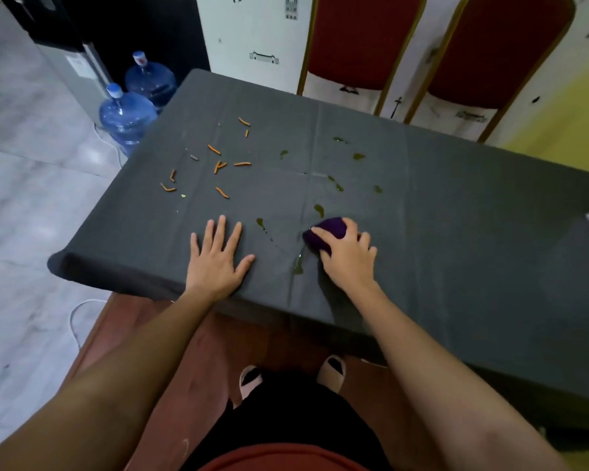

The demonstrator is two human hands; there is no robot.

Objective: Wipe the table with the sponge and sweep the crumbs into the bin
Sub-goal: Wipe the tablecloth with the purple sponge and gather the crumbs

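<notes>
Crumbs (218, 164) lie beyond the left hand (216, 258), flat with fingers spread on the bench (456, 232), while the right hand (346, 256) beside it grips the purple sponge (327, 232) among green spills (337, 185).

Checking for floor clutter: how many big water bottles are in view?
2. The nearer water bottle stands on the floor by the table, at its far left corner; the farther water bottle stands just behind it. The table may hide others.

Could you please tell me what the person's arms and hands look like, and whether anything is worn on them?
The left hand and the right hand are bare: no gloves, rings, watch or bracelet show. Both forearms are uncovered, with no sleeve in view down to the frame's edge.
</notes>
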